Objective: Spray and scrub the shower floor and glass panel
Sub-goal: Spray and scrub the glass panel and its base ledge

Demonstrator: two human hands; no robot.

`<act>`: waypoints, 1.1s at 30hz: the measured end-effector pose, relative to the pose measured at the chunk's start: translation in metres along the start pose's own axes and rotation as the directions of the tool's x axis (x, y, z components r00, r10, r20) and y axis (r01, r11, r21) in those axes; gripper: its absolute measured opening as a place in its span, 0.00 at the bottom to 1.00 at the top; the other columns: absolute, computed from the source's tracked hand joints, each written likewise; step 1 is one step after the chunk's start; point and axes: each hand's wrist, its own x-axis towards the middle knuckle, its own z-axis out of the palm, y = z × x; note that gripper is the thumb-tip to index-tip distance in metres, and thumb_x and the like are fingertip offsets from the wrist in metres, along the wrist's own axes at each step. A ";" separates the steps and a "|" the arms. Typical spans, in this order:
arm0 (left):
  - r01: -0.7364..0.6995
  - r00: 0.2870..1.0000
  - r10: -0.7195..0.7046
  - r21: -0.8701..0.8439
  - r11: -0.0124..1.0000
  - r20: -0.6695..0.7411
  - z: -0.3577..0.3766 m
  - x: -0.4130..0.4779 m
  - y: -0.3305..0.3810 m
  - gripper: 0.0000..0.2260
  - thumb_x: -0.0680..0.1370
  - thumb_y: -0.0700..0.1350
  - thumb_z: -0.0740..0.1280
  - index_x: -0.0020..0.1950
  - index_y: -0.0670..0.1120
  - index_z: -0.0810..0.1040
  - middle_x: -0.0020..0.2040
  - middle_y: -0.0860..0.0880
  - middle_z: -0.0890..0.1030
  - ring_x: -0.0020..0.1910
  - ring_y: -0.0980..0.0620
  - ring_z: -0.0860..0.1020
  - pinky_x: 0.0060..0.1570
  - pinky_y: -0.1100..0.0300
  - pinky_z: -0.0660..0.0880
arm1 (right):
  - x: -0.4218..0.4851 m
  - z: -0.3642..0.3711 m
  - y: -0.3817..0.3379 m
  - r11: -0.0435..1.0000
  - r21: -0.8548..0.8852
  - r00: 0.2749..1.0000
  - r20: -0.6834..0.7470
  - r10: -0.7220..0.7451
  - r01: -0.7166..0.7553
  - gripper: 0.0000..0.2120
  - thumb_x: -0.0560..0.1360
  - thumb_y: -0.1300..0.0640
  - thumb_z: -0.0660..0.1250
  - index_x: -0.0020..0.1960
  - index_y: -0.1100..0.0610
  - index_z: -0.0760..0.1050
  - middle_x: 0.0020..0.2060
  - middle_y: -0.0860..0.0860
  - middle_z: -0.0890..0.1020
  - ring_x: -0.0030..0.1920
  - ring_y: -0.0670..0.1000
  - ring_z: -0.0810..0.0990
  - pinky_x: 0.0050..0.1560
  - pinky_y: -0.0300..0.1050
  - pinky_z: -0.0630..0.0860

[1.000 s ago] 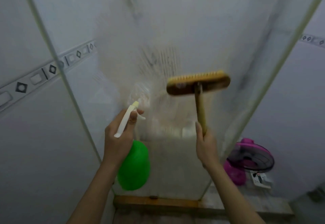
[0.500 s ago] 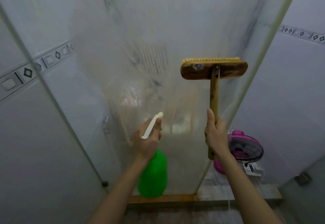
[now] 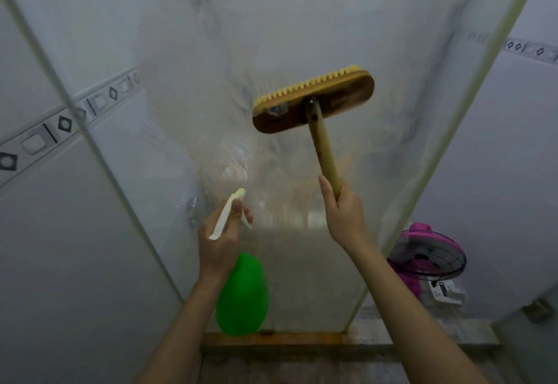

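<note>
The wet, streaked glass panel (image 3: pixel 302 36) fills the middle of the head view, framed by pale edges on both sides. My right hand (image 3: pixel 344 214) grips the wooden handle of a scrub brush (image 3: pixel 314 103), whose yellow bristles press against the glass above my hands. My left hand (image 3: pixel 220 238) holds a green spray bottle (image 3: pixel 243 296) by its white trigger head, nozzle pointed at the glass. A strip of shower floor (image 3: pixel 287 365) shows at the bottom, between my forearms.
A pink electric fan (image 3: pixel 428 257) stands on a ledge behind the glass at the right. White tiled walls with a patterned border (image 3: pixel 60 124) close in on both sides. A wooden threshold (image 3: pixel 271 338) runs under the glass panel.
The brush has moved up the glass and tilted, its right end now higher. The spray bottle stays pointed at the glass, and my view has shifted slightly.
</note>
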 end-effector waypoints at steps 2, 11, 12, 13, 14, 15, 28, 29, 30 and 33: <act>0.012 0.996 -0.013 -0.008 1.000 -0.090 -0.012 -0.001 0.000 0.21 0.82 0.60 0.62 0.38 0.47 0.81 0.32 0.51 0.83 0.33 0.61 0.81 0.34 0.69 0.75 | -0.015 -0.002 0.025 0.996 -0.087 0.999 0.047 0.011 -0.007 0.16 0.79 0.41 0.56 0.46 0.53 0.71 0.27 0.48 0.68 0.23 0.44 0.66 0.24 0.42 0.65; 0.055 0.989 -0.039 0.108 0.993 -0.146 -0.060 -0.003 -0.024 0.26 0.78 0.66 0.60 0.38 0.46 0.83 0.35 0.49 0.85 0.37 0.56 0.83 0.39 0.64 0.78 | -0.008 0.056 -0.001 0.882 -0.452 0.979 0.197 -0.042 0.129 0.21 0.78 0.37 0.54 0.47 0.56 0.67 0.30 0.50 0.72 0.29 0.56 0.73 0.29 0.49 0.71; 0.071 0.984 -0.052 0.110 0.991 -0.172 -0.063 -0.004 -0.022 0.27 0.78 0.66 0.60 0.36 0.45 0.81 0.33 0.46 0.83 0.35 0.56 0.82 0.36 0.66 0.76 | -0.003 0.060 -0.007 0.847 -0.500 0.970 0.233 -0.069 0.181 0.22 0.77 0.35 0.52 0.46 0.55 0.66 0.31 0.50 0.72 0.29 0.55 0.73 0.29 0.49 0.72; 0.084 0.978 -0.062 0.105 0.991 -0.199 -0.068 -0.005 -0.021 0.27 0.78 0.65 0.59 0.35 0.45 0.81 0.33 0.45 0.83 0.34 0.57 0.81 0.36 0.69 0.75 | -0.002 0.059 -0.005 0.818 -0.536 0.963 0.257 -0.077 0.209 0.23 0.76 0.34 0.51 0.46 0.54 0.66 0.31 0.49 0.71 0.28 0.53 0.72 0.28 0.48 0.71; 0.083 0.975 -0.062 0.090 0.993 -0.215 -0.074 -0.006 -0.019 0.26 0.79 0.64 0.59 0.36 0.45 0.81 0.33 0.46 0.83 0.35 0.58 0.81 0.37 0.71 0.74 | -0.004 0.053 0.003 0.801 -0.561 0.960 0.272 -0.061 0.210 0.23 0.76 0.34 0.51 0.48 0.54 0.66 0.31 0.48 0.71 0.27 0.51 0.71 0.27 0.46 0.70; 0.077 0.976 -0.060 0.076 0.994 -0.211 -0.081 -0.005 -0.019 0.26 0.80 0.63 0.58 0.39 0.45 0.83 0.36 0.49 0.85 0.38 0.60 0.82 0.40 0.73 0.74 | -0.011 0.044 0.017 0.789 -0.585 0.960 0.280 -0.022 0.189 0.22 0.77 0.35 0.52 0.49 0.55 0.66 0.30 0.47 0.70 0.26 0.49 0.70 0.26 0.43 0.67; 0.022 0.978 -0.007 0.067 0.998 -0.210 -0.130 -0.023 -0.007 0.21 0.80 0.63 0.57 0.51 0.50 0.84 0.25 0.40 0.74 0.22 0.53 0.72 0.26 0.63 0.71 | -0.034 0.121 0.003 0.774 -0.606 0.912 0.399 0.097 0.183 0.19 0.78 0.36 0.52 0.49 0.52 0.63 0.34 0.49 0.73 0.33 0.54 0.75 0.30 0.47 0.70; 0.024 0.975 -0.011 0.053 0.998 -0.223 -0.133 -0.024 -0.007 0.21 0.80 0.62 0.57 0.50 0.51 0.83 0.25 0.39 0.74 0.21 0.54 0.72 0.26 0.64 0.70 | -0.044 0.105 0.022 0.765 -0.631 0.924 0.355 0.143 0.124 0.23 0.76 0.33 0.50 0.50 0.53 0.65 0.34 0.49 0.74 0.32 0.53 0.77 0.31 0.49 0.74; 0.024 0.973 -0.015 0.038 0.999 -0.232 -0.137 -0.024 -0.008 0.20 0.80 0.62 0.57 0.50 0.51 0.83 0.25 0.39 0.74 0.21 0.54 0.71 0.25 0.64 0.70 | -0.053 0.092 0.034 0.769 -0.634 0.930 0.326 0.171 0.081 0.26 0.74 0.32 0.47 0.51 0.54 0.66 0.33 0.49 0.75 0.31 0.52 0.77 0.31 0.51 0.77; 0.022 0.970 -0.013 0.036 0.999 -0.244 -0.141 -0.027 -0.008 0.20 0.80 0.61 0.57 0.50 0.50 0.83 0.25 0.37 0.73 0.21 0.50 0.69 0.25 0.63 0.69 | -0.053 0.111 0.023 0.814 -0.574 0.936 0.328 0.126 0.092 0.25 0.75 0.32 0.49 0.49 0.53 0.66 0.32 0.49 0.74 0.29 0.53 0.76 0.29 0.51 0.75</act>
